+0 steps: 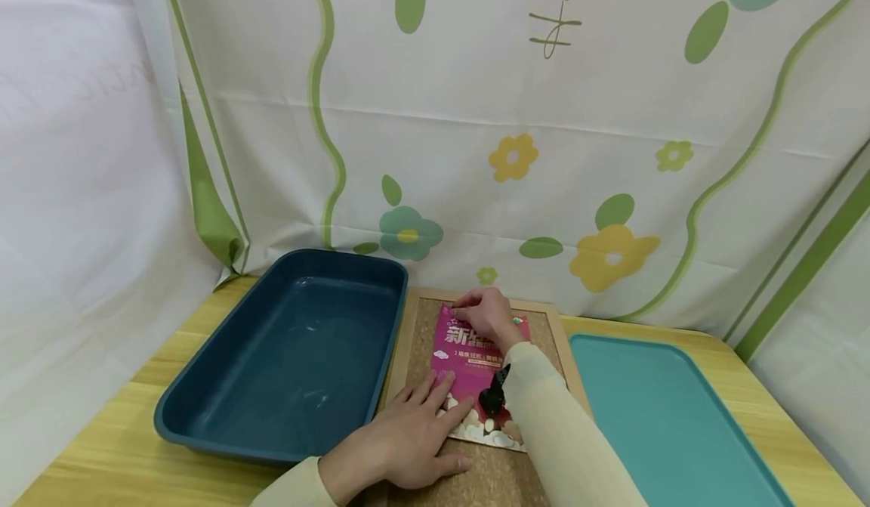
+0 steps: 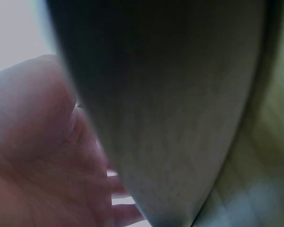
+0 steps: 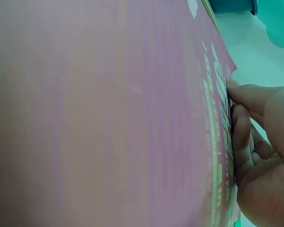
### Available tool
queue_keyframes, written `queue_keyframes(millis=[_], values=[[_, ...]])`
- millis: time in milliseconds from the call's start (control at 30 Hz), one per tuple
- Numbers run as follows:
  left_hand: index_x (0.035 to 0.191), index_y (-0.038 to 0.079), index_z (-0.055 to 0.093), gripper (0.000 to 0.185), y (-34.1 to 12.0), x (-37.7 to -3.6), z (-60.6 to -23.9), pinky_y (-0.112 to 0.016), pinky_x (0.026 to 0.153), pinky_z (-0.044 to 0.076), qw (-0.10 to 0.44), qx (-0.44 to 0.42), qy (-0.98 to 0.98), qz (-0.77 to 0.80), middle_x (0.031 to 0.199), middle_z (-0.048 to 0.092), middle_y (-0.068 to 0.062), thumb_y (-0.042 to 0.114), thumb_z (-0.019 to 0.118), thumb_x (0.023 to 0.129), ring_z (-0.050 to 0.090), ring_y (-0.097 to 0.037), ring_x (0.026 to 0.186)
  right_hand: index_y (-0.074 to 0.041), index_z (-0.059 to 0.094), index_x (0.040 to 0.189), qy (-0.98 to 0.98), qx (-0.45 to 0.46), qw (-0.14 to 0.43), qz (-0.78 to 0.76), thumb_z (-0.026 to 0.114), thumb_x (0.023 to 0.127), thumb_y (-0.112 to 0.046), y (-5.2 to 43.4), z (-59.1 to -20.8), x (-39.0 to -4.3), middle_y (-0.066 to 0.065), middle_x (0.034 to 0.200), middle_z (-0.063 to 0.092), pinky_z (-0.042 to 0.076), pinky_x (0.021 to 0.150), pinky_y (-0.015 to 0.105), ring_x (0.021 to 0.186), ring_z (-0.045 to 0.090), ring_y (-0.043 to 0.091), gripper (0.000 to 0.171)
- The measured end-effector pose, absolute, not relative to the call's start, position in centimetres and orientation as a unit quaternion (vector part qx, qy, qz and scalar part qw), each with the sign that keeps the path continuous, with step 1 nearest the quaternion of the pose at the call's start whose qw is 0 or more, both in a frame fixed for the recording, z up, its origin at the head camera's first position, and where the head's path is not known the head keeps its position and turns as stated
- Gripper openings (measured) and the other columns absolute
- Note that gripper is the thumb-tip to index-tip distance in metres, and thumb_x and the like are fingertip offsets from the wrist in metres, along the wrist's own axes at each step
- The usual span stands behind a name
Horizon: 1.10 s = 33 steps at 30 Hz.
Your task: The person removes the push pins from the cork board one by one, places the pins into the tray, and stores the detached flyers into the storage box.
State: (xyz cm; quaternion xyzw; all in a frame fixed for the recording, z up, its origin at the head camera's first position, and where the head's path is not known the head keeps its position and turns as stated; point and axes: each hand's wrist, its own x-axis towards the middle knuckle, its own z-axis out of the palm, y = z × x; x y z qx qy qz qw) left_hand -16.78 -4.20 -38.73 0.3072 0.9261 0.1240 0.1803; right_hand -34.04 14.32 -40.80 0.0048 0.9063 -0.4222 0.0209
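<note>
A pink flyer (image 1: 469, 371) with white lettering and clouds lies on a wood-framed corkboard (image 1: 489, 473). Spread across its lower left part, my left hand (image 1: 418, 431) rests with fingers extended over flyer and cork. My right hand (image 1: 484, 316) is at the flyer's upper left corner, its fingers bent. Seen from the right wrist, the thumb (image 3: 251, 97) and curled forefinger touch the flyer (image 3: 180, 118) near its top edge. Whether something small is between these fingertips is hidden. The left wrist view shows the left palm (image 2: 42, 179) beside a blurred dark surface.
A deep dark blue tub (image 1: 272, 446) stands left of the corkboard, close against it. On the right lies a flat teal tray (image 1: 680, 416). Both sit on a wooden table (image 1: 102, 446). A white flowered curtain (image 1: 462, 174) hangs behind.
</note>
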Motion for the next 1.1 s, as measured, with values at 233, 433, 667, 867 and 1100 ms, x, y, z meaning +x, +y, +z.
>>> queue_keyframes(millis=[233,433,667,867,1100], values=[[0.166,0.042,0.031,0.074,-4.11,-16.79,-38.63,-0.064,0.128,0.028,0.186,0.304,0.926,0.124,0.180,0.017,-0.002,0.066,0.057,0.101,0.013,-0.036,0.167,-0.019,0.085,0.102,0.907,0.008,0.020,-0.420,0.079,0.097,-0.026,14.41,-40.93,-34.01,0.006,0.111,0.078,0.052,0.079,0.033,0.104,0.067,0.024,0.011],[0.166,0.040,0.032,0.075,-4.01,-16.75,-38.57,-0.063,0.128,0.029,0.178,0.307,0.927,0.118,0.179,0.019,-0.003,0.064,0.059,0.101,0.014,-0.037,0.167,-0.020,0.086,0.101,0.904,0.013,0.018,-0.426,0.078,0.097,-0.024,14.43,-41.11,-34.09,0.006,0.111,0.078,0.049,0.073,0.029,0.099,0.066,0.022,0.010],[0.166,0.040,0.033,0.075,-3.90,-16.70,-38.67,-0.062,0.128,0.030,0.172,0.309,0.928,0.115,0.179,0.020,-0.003,0.065,0.058,0.101,0.015,-0.037,0.167,-0.019,0.086,0.099,0.904,0.012,0.015,-0.427,0.079,0.097,-0.024,14.59,-41.04,-34.11,0.005,0.107,0.078,0.047,0.069,0.027,0.094,0.064,0.020,0.009],[0.166,0.040,0.033,0.075,-3.90,-16.77,-38.64,-0.062,0.129,0.029,0.177,0.308,0.928,0.115,0.179,0.019,-0.003,0.065,0.058,0.101,0.015,-0.036,0.167,-0.019,0.086,0.097,0.901,0.019,0.016,-0.432,0.078,0.098,-0.025,14.49,-40.93,-33.88,0.006,0.105,0.077,0.048,0.070,0.028,0.093,0.065,0.021,0.010],[0.166,0.041,0.032,0.074,-4.12,-16.87,-38.69,-0.063,0.128,0.029,0.183,0.306,0.927,0.117,0.180,0.018,-0.003,0.066,0.058,0.101,0.014,-0.036,0.167,-0.018,0.086,0.097,0.900,0.021,0.017,-0.435,0.077,0.098,-0.025,14.19,-40.95,-33.81,0.006,0.107,0.077,0.047,0.071,0.030,0.096,0.064,0.022,0.011]])
